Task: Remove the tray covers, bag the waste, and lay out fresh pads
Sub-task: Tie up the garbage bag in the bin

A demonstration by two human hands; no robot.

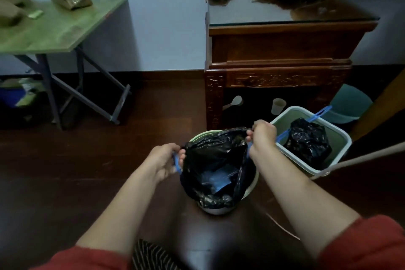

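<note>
Centre frame, your left hand (163, 160) and right hand (262, 136) each grip a blue drawstring (177, 165) of the crinkled black plastic bag (214, 149) in the round pale bin (213, 210); uneven pulling may tear it, spilling waste.

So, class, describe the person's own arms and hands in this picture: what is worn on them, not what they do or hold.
The left hand and right hand are bare: no gloves, and no ring, watch or bracelet shows. Both forearms are uncovered. A red left sleeve and a red right sleeve sit pushed up to about the elbows; the fabric looks plain and unmarked.
</note>
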